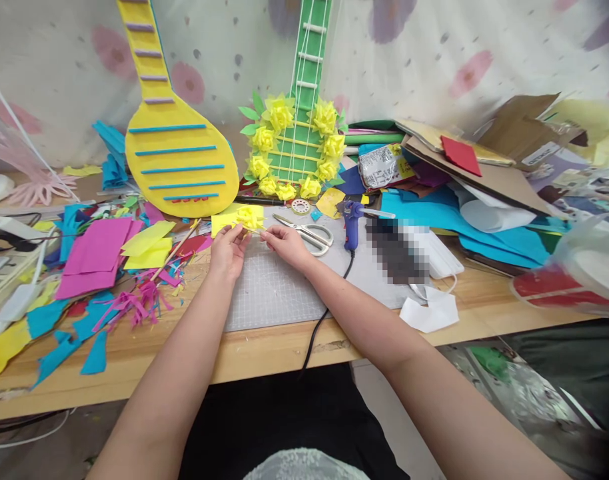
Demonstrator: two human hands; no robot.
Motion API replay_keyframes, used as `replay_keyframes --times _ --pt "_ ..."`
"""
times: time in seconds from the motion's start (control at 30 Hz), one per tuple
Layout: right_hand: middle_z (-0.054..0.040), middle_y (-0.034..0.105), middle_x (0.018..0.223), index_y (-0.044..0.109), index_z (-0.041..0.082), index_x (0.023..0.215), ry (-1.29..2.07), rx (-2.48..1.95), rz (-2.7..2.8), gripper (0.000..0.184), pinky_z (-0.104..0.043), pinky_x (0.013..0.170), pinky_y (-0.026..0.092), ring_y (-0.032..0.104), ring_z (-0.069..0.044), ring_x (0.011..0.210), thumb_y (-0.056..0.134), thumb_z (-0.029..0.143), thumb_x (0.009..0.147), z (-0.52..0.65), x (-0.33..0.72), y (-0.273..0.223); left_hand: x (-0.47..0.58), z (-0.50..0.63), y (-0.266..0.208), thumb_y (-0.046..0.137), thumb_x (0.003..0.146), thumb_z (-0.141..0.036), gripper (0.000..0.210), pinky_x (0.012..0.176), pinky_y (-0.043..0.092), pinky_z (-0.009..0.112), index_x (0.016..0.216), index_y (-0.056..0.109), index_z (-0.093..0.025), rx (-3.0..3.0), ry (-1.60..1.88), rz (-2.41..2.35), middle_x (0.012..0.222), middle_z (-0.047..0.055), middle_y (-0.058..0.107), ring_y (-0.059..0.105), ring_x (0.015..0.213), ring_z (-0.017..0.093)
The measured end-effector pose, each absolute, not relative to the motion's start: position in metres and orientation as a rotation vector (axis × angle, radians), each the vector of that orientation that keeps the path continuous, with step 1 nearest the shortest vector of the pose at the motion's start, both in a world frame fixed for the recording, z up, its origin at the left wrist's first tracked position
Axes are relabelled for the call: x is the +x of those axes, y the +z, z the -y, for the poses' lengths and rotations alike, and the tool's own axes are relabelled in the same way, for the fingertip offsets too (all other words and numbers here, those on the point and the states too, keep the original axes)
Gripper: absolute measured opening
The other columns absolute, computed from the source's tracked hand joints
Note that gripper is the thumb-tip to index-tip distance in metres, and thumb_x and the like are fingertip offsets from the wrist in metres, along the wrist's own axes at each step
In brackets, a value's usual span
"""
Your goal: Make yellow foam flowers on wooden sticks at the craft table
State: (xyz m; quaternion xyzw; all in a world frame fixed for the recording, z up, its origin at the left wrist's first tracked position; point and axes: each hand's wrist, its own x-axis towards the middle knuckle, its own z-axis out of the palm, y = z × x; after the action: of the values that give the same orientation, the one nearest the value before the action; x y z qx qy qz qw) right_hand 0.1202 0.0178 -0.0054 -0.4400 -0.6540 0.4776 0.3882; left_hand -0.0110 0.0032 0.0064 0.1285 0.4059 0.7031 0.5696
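Over the cutting mat (277,297), my left hand (228,253) pinches a yellow paper flower (250,215) between closed fingers. My right hand (287,245) is closed too, its fingertips on a thin yellow stick-like piece (256,231) beside the flower; how the two join is too small to tell. A yellow paper sheet (218,223) lies just behind my left hand. Scissors (320,235) rest flat beyond my right hand, and a blue glue gun (352,225) sits to their right with its cord running to the table edge.
Behind stand a yellow lute-shaped craft (179,157) and a green one (310,100) ringed with yellow paper flowers. Magenta paper (94,257) and scraps spread at left. Blue sheets (499,243), cardboard (504,177), a white face mask (437,250) and a plastic tub (549,287) are at right.
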Motion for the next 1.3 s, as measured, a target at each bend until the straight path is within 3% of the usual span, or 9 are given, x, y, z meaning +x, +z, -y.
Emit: replay_keyframes --times 0.4,0.63,0.93,1.3 --pt "0.0094 0.036 0.043 0.056 0.014 0.069 1.770 -1.013 1.439 0.024 -0.018 0.033 0.018 0.024 -0.002 0.035 0.058 0.038 0.073 -0.017 0.129 0.002 -0.010 0.000 0.008 0.059 0.062 0.000 0.025 0.058 0.049 0.019 0.072 0.044 -0.016 0.383 1.618 -1.027 0.061 -0.003 0.057 0.056 0.056 0.007" --pt "0.0079 0.046 0.050 0.050 0.017 0.072 1.517 -1.036 1.417 0.021 -0.017 0.037 0.032 0.037 -0.004 0.038 0.060 0.036 0.072 -0.018 0.120 -0.011 -0.008 -0.001 0.009 0.061 0.061 0.000 0.033 0.057 0.049 0.020 0.077 0.039 -0.019 0.399 1.689 -1.128 0.061 -0.004 0.057 0.058 0.056 0.009" --pt "0.0055 0.047 0.055 0.048 0.019 0.068 1.311 -1.018 1.491 0.029 -0.020 0.045 0.032 0.039 -0.006 0.047 0.062 0.044 0.067 -0.022 0.121 -0.014 -0.008 -0.001 0.007 0.062 0.064 0.001 0.035 0.058 0.050 0.019 0.081 0.038 -0.018 0.344 1.675 -1.138 0.067 0.000 0.062 0.062 0.061 0.010" --pt "0.0027 0.051 0.066 0.051 0.018 0.076 0.969 -1.008 1.701 0.022 -0.023 0.057 0.038 0.044 -0.009 0.058 0.056 0.040 0.075 -0.019 0.122 -0.017 -0.009 -0.003 0.005 0.061 0.067 0.001 0.030 0.057 0.050 0.017 0.079 0.040 -0.016 0.306 1.684 -1.126 0.068 0.000 0.062 0.063 0.063 0.010"
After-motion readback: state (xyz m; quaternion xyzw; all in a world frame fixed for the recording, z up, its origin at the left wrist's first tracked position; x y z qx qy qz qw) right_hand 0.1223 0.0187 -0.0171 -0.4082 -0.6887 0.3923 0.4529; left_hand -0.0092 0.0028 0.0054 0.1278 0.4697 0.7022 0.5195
